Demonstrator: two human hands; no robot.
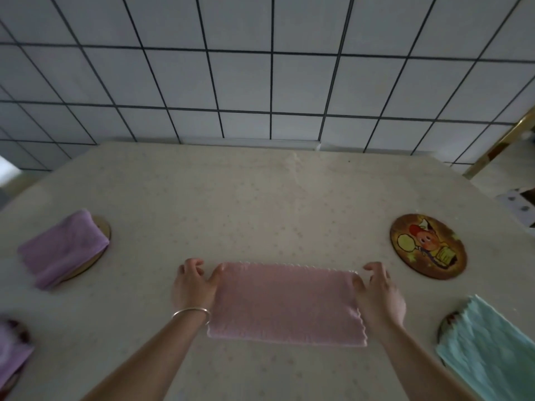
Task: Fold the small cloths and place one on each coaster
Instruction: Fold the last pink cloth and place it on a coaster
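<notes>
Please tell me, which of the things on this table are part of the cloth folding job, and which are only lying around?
Part of the job:
- pink cloth, pinched by left hand and right hand
- bare cartoon coaster
- folded purple cloth on a coaster
- second purple cloth, lower left
- green cloth, partly over a coaster

Lying about:
- tablecloth
- bracelet
- tiled wall

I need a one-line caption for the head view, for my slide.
Both hands, left hand and right hand, pinch the far corners of a pink rectangular cloth beside an empty round cartoon-printed coaster.
</notes>
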